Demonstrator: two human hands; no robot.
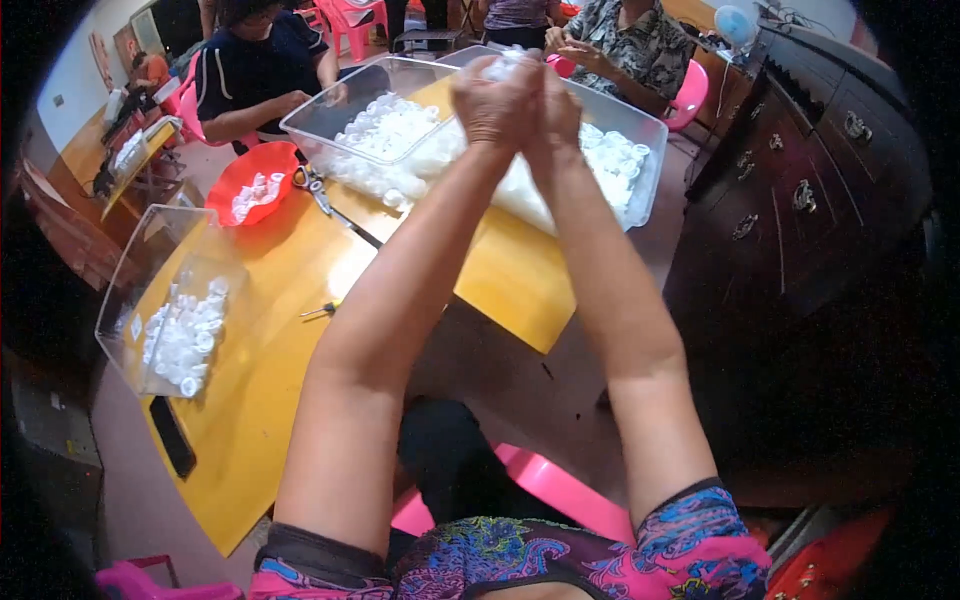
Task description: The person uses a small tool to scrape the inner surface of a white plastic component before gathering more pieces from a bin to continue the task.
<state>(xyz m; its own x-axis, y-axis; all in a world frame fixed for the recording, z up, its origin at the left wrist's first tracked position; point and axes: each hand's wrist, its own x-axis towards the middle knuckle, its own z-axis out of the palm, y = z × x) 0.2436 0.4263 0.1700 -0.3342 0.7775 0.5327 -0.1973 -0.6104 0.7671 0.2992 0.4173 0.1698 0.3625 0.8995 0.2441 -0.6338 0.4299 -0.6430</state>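
Patterned sleeves [560, 560] sit closest to us, pink and blue, with a pink chair [550, 485] just beyond. Our two forearms rise from there and meet over the far end of the yellow bench [260, 370].

Left hand [492, 100] and right hand [558, 105] are pressed together, fingers [478, 75] curled shut around a small white piece [505, 65] that shows only at the top of the grip; what exactly they pinch we cannot tell. They hang above a large clear bin [400, 72] heaped with white caps [395, 125].

We count two clear bins: the second bin [150, 260] stands at the bench's left edge, tilted, with more caps inside. One red bowl [255, 175] holds a few caps, and one pair of scissors [315, 188] lies just beside it. One small screwdriver [322, 310] lies mid-bench, one black phone [172, 437] near the near corner.

Two other people sit across the bench, one in a dark shirt [260, 65], one in a patterned shirt [640, 45]. A dark cabinet [800, 190] stands to the right.
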